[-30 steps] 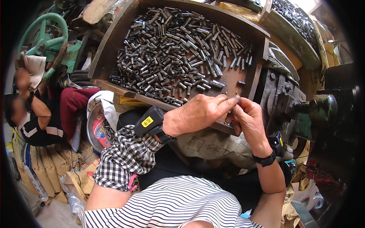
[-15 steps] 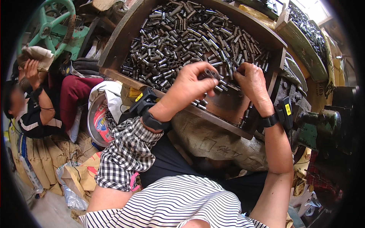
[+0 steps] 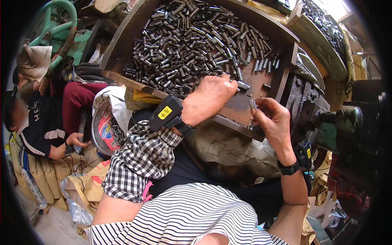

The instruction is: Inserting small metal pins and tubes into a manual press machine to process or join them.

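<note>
A wooden tray [image 3: 281, 83] in front of me holds a heap of short metal tubes [image 3: 179, 49], dark and shiny. My left hand [image 3: 210, 98] is low over the heap's near edge, back of the hand up and fingers curled; what they hold, if anything, is hidden. Just beyond its fingertips lies one shiny tube [image 3: 243, 85]. My right hand [image 3: 272, 120] is above the tray's near right corner. Thumb and fingers there pinch a small metal tube [image 3: 252, 104], held roughly upright. Several tubes [image 3: 265, 65] stand in a loose row near the tray's right side.
Left of me a metal basin [image 3: 96, 130] contains more metal pieces and a red package. Another person [image 3: 38, 118] sits at the far left beside a green handwheel [image 3: 49, 32]. A greasy green machine [image 3: 347, 122] stands close on my right. Behind it another wooden box [image 3: 322, 45] contains metal pieces.
My left hand has lowered onto the heap's edge; the tubes it showed are out of sight. My right hand has drawn back toward me, now with a tube. The other person's hand has dropped.
</note>
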Demonstrator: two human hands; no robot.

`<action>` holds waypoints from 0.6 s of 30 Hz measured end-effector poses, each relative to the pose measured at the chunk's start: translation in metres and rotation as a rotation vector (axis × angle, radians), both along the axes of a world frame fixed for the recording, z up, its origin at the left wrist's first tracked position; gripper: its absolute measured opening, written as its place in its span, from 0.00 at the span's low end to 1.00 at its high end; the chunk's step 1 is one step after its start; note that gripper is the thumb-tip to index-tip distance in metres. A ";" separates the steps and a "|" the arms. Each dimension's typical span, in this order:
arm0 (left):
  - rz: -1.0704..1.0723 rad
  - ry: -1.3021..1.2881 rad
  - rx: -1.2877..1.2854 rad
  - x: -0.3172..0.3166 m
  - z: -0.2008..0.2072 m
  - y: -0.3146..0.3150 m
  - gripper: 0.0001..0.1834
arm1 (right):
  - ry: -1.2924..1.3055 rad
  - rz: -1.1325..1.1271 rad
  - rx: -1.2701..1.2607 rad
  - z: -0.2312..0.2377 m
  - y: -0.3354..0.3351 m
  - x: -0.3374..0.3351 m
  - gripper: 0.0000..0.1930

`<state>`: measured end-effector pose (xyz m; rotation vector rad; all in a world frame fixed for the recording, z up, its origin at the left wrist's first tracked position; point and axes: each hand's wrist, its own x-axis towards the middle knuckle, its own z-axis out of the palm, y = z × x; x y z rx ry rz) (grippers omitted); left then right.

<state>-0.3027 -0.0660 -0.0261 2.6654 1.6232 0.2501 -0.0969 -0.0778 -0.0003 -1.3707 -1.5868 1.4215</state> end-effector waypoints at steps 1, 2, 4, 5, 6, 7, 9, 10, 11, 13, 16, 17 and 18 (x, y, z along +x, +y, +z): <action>0.003 0.008 -0.018 0.003 0.001 0.001 0.03 | -0.011 -0.018 -0.006 0.004 -0.004 0.002 0.06; -0.002 0.006 -0.019 0.006 0.001 0.003 0.03 | -0.012 -0.024 -0.007 0.005 -0.006 0.007 0.06; 0.003 0.011 -0.049 0.012 -0.001 0.005 0.03 | 0.034 0.014 -0.049 0.001 -0.009 0.017 0.06; -0.020 -0.018 -0.046 0.015 -0.003 0.006 0.04 | 0.030 0.041 -0.024 -0.003 -0.007 0.022 0.06; -0.025 -0.017 -0.048 0.018 -0.001 0.007 0.04 | 0.030 0.035 -0.025 -0.005 -0.005 0.026 0.06; -0.051 -0.132 -0.047 0.022 0.001 0.008 0.06 | 0.081 0.029 -0.003 -0.008 -0.002 0.029 0.06; -0.077 -0.242 -0.049 0.031 0.004 0.009 0.08 | 0.136 0.022 0.017 -0.007 0.002 0.029 0.05; -0.068 -0.476 -0.174 0.035 0.004 0.008 0.09 | 0.217 -0.011 -0.069 0.001 0.003 0.025 0.06; -0.057 -0.709 -0.299 0.039 0.005 0.008 0.10 | 0.299 -0.043 -0.156 0.004 0.005 0.023 0.06; 0.095 -1.005 -0.710 0.045 0.016 0.011 0.09 | 0.352 -0.062 -0.203 0.001 0.010 0.028 0.07; 0.240 -1.417 -1.174 0.044 0.012 0.013 0.07 | 0.431 -0.088 -0.259 -0.004 0.013 0.029 0.09; 0.281 -1.488 -1.160 0.043 0.011 0.013 0.07 | 0.448 -0.088 -0.277 -0.006 0.013 0.029 0.09; 0.317 -1.559 -1.148 0.044 0.011 0.014 0.07 | 0.462 -0.093 -0.294 -0.007 0.013 0.030 0.09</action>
